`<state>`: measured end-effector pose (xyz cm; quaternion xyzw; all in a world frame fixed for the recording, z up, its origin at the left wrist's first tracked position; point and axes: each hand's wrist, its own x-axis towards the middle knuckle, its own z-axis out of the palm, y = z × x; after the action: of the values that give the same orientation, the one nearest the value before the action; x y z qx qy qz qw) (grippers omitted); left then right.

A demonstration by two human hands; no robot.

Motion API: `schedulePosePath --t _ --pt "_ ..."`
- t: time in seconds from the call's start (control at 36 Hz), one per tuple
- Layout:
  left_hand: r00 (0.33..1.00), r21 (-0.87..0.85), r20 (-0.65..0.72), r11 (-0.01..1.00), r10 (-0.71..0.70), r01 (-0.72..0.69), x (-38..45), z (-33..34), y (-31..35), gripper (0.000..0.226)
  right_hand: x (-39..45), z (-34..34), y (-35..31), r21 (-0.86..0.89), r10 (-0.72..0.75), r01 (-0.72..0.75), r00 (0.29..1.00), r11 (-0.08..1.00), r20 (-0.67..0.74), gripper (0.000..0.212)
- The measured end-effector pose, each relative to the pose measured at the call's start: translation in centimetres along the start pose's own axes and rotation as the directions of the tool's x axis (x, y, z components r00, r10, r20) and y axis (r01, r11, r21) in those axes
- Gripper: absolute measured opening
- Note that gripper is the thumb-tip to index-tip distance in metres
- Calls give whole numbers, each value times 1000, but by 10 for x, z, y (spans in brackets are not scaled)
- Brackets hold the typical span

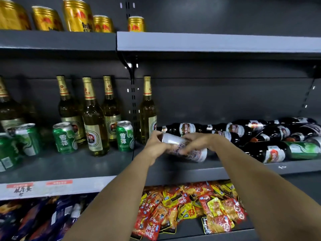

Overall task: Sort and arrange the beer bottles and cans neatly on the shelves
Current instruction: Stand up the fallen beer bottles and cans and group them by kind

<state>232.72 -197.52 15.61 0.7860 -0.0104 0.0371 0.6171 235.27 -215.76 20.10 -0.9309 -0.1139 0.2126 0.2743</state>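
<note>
On the middle shelf [69, 164], my left hand [157, 145] grips a white can [171, 139] lying on its side. My right hand [196, 141] curls over a second white can [198, 154] just below it. Dark beer bottles [243, 131] lie in a heap to the right, with a green can [303, 150] lying among them. To the left stand gold-labelled clear bottles [94, 119] and upright green cans [125, 136].
Gold cans [78, 16] stand on the top shelf. Red and yellow snack packets [191, 206] fill the lower shelf at right, dark packets [34, 220] at left. A shelf upright [132, 94] divides the two bays. A price strip [52, 186] runs along the left shelf edge.
</note>
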Motion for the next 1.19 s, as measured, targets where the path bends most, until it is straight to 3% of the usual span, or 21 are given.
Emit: schedulePosePath --t 0.08,0.14,0.19,0.31,0.39,0.47,0.64,0.72,0.83,0.97,1.03,1.08,1.14,1.19 --pt "996 -78 -70 995 51 -56 1 -6 15 55 9 7 4 -323 4 -50 990 945 -142 87" --pt "988 -49 -118 993 99 -105 5 -9 24 53 16 17 5 -391 -111 -7 954 920 -277 75" --pt "974 -21 -178 990 136 -142 8 -11 29 64 21 27 1 -296 -188 84 920 951 -345 61" --pt "961 -57 -250 989 116 -135 6 -19 27 95 30 45 -11 -77 -185 168 898 983 -399 60" --pt "972 -67 -230 995 51 -68 5 -19 14 83 40 58 -22 60 -180 218 910 974 -372 58" --pt "939 30 -341 999 38 -30 9 -20 6 69 51 69 -34 143 -186 244 925 959 -332 61" --pt "899 195 -433 981 72 16 15 -34 10 68 74 77 -46 283 -218 290 941 914 -260 69" --pt "896 251 -433 968 95 19 21 -39 7 67 72 66 -45 182 -211 267 937 946 -277 62" --pt "880 228 -469 973 78 35 28 -43 2 64 73 45 -22 126 -131 179 938 976 -320 74" --pt "838 184 -543 981 53 57 30 -38 -4 66 74 21 10 -2 -23 25 878 1000 -478 53" --pt "763 284 -633 956 132 70 27 -31 -5 81 67 15 17 -117 -20 -55 827 992 -562 45" --pt "598 449 -728 892 335 46 22 -21 -3 86 62 10 23 -257 -59 -135 776 957 -628 44" --pt "446 553 -738 833 506 -28 17 -10 1 75 59 5 31 -381 -99 -205 759 902 -644 50" --pt "409 637 -665 760 625 -126 14 4 7 63 57 1 38 -449 -86 -267 776 852 -625 58"
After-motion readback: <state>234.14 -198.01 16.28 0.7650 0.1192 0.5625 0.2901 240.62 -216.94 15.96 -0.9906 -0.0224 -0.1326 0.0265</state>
